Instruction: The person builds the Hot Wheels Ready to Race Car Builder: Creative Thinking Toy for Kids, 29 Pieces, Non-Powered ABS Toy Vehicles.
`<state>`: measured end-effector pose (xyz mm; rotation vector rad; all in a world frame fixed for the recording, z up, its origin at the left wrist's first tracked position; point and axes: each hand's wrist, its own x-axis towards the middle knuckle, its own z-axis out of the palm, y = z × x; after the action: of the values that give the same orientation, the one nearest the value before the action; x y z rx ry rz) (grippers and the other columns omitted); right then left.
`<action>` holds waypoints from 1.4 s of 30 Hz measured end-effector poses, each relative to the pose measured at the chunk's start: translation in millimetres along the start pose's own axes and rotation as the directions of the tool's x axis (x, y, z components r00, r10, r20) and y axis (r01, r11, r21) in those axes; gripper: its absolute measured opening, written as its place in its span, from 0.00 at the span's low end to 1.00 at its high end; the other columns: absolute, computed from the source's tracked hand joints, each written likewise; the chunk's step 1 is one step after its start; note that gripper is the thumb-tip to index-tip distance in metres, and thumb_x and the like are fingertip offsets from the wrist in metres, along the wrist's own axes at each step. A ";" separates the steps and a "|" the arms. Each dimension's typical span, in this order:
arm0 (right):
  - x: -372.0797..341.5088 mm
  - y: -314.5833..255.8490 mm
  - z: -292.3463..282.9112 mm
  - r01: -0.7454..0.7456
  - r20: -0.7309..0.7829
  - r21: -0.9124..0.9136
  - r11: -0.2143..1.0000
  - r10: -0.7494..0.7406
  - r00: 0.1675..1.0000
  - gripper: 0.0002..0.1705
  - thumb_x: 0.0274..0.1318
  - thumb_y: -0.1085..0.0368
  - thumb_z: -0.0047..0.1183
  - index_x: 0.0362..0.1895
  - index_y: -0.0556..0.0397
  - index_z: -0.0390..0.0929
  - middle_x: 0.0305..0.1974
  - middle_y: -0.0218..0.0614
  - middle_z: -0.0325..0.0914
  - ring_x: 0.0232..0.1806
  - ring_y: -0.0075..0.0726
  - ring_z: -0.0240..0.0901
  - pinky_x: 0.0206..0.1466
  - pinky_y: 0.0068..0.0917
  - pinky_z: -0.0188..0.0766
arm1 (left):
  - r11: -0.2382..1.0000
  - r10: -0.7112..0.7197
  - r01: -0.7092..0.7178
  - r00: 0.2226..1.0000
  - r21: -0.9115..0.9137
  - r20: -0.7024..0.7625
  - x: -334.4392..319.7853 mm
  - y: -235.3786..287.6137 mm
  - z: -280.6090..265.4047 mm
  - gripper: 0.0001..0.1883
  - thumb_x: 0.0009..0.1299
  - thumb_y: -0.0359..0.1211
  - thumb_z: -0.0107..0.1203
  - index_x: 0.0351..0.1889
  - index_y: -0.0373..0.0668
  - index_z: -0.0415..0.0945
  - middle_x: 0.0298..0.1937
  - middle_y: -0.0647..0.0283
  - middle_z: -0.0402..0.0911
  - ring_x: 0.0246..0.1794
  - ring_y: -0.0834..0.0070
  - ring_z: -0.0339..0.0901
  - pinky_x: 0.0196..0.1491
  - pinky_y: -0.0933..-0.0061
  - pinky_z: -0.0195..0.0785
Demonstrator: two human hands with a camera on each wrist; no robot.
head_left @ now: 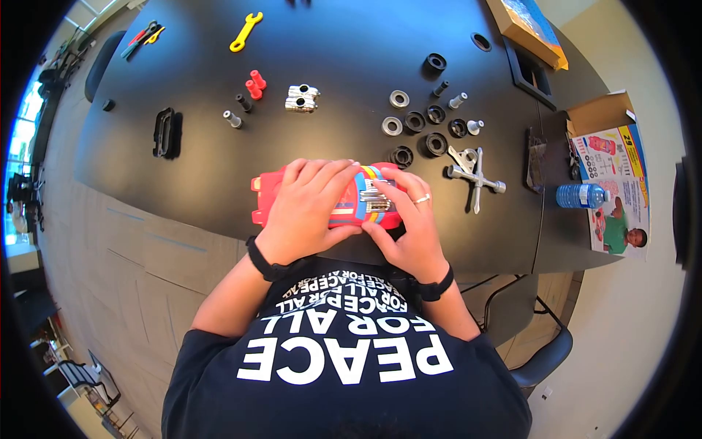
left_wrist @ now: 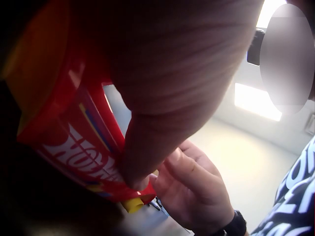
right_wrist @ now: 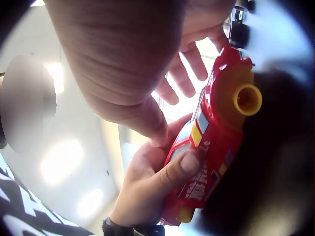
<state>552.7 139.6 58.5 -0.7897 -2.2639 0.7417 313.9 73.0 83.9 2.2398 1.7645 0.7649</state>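
Note:
A red toy car (head_left: 341, 212) with blue and yellow stripes is held sideways just past the table's near edge. My left hand (head_left: 311, 201) grips it from above, thumb along its near side. Over its front end lies my right hand (head_left: 409, 227), fingers spread and loosely arched, a fingertip at the silver engine piece (head_left: 376, 199) on the hood. In the right wrist view, gaps show between the fingers of the right hand (right_wrist: 184, 73), and the left thumb presses the car's side. A yellow axle stub (right_wrist: 247, 100) sticks out where no wheel sits.
Black wheels (head_left: 435, 144), grey rims (head_left: 392, 126) and bolts lie beyond the hands. A four-way lug wrench (head_left: 477, 179) is at right; a silver block (head_left: 301, 99), red bolts (head_left: 254, 84) and yellow wrench (head_left: 247, 32) lie further left. A water bottle (head_left: 581, 195) rests by the box (head_left: 614, 154).

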 end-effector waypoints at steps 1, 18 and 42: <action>-1.0 -2.2 0.3 -0.002 -0.010 0.019 1.000 0.002 1.000 0.43 0.61 0.55 0.79 0.77 0.53 0.79 0.79 0.44 0.74 0.80 0.65 0.68 0.85 0.61 0.62 | 1.000 0.010 -0.010 1.000 -0.012 -0.009 1.9 0.4 4.4 0.53 0.56 0.46 0.84 0.80 0.41 0.74 0.75 0.58 0.82 0.73 0.57 0.78 0.79 0.46 0.61; -23.9 -1.9 -13.7 -0.095 -0.003 -0.192 0.977 0.096 0.995 0.35 0.59 0.48 0.80 0.69 0.39 0.86 0.78 0.30 0.79 0.82 0.55 0.69 0.84 0.84 0.49 | 0.994 -0.040 0.040 0.999 -0.098 0.001 54.9 -74.5 -53.3 0.39 0.70 0.28 0.75 0.81 0.43 0.76 0.83 0.55 0.76 0.74 0.53 0.82 0.65 0.60 0.81; -14.2 5.6 -19.5 -0.039 -0.003 -0.153 0.987 0.039 0.999 0.34 0.55 0.49 0.82 0.64 0.44 0.88 0.74 0.32 0.82 0.77 0.55 0.72 0.81 0.63 0.58 | 0.976 -0.191 0.210 0.950 0.056 -0.246 14.3 -113.5 -31.1 0.40 0.64 0.45 0.85 0.72 0.41 0.83 0.69 0.53 0.84 0.68 0.50 0.83 0.69 0.53 0.78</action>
<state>577.1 139.3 62.2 -0.9080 -2.3320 0.5897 204.1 112.6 63.2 2.0437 2.1312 0.9689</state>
